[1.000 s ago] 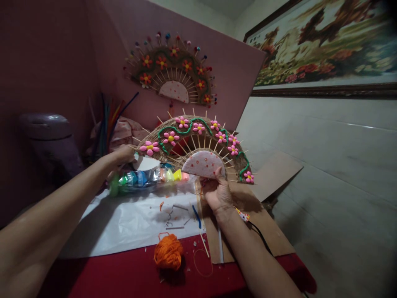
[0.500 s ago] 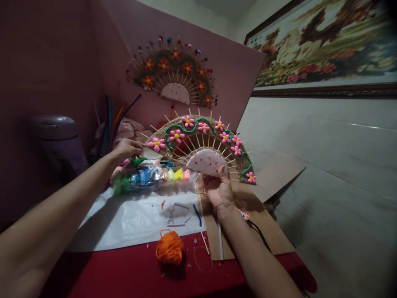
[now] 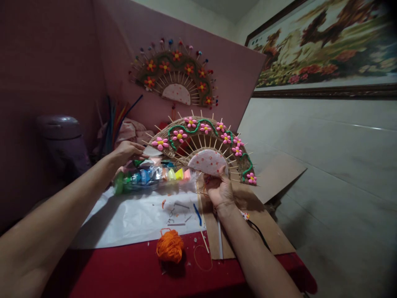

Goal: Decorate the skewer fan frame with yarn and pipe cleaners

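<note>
Fan craft (image 3: 201, 138) upright over far side of red tabletop (image 3: 124, 269), base clamped in right hand (image 3: 220, 192) fingers; left hand (image 3: 125, 151) at its left tip, fingers' grip unclear. Orange yarn (image 3: 169, 246) nearer; pink board (image 3: 235, 82), painting (image 3: 325, 45) beyond.

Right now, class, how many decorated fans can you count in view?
2. The pink-flowered fan is held up by the right hand; the orange-flowered fan hangs on the pink board behind it.

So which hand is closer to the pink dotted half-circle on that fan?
The right. The right hand grips the fan just under the half-circle, a fingertip on its lower edge. The left hand is off by the fan's left tip, above the bag of coloured tubs.
</note>
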Demonstrator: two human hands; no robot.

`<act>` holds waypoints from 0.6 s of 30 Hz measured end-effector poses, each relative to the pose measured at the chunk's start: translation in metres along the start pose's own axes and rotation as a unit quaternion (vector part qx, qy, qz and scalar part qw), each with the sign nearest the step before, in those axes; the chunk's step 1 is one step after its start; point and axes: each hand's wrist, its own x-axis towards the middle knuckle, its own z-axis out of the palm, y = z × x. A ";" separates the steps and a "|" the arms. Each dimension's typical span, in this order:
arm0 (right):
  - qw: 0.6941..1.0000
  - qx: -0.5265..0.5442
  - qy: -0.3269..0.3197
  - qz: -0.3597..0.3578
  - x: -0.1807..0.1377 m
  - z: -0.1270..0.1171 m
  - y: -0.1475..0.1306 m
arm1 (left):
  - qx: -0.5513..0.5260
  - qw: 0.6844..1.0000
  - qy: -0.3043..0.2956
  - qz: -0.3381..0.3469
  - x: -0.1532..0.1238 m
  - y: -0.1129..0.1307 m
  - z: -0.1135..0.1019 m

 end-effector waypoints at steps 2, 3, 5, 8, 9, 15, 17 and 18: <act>1.000 -0.002 0.003 0.000 0.000 0.001 0.000 | -0.016 1.000 0.004 0.002 -0.003 0.001 0.001; 1.000 -0.003 0.005 0.002 -0.001 0.001 -0.001 | -0.023 1.000 0.010 0.004 -0.005 0.002 0.003; 1.000 0.000 0.007 0.009 -0.001 0.002 -0.001 | -0.035 0.999 0.030 0.014 -0.010 0.004 0.005; 1.000 0.006 0.009 0.012 -0.002 0.001 0.001 | -0.047 0.995 0.074 0.037 -0.017 0.010 0.008; 1.000 0.000 0.009 0.011 -0.002 0.001 0.003 | -0.049 0.994 0.092 0.045 -0.019 0.013 0.009; 0.999 -0.045 -0.012 0.011 -0.003 -0.003 0.010 | -0.082 0.971 0.214 0.075 -0.033 0.023 0.005; 0.999 -0.039 -0.014 0.023 -0.005 -0.004 0.013 | -0.089 0.963 0.246 0.069 -0.041 0.026 0.003; 0.999 -0.036 -0.013 0.033 -0.005 -0.004 0.014 | -0.088 0.959 0.261 0.067 -0.046 0.027 0.002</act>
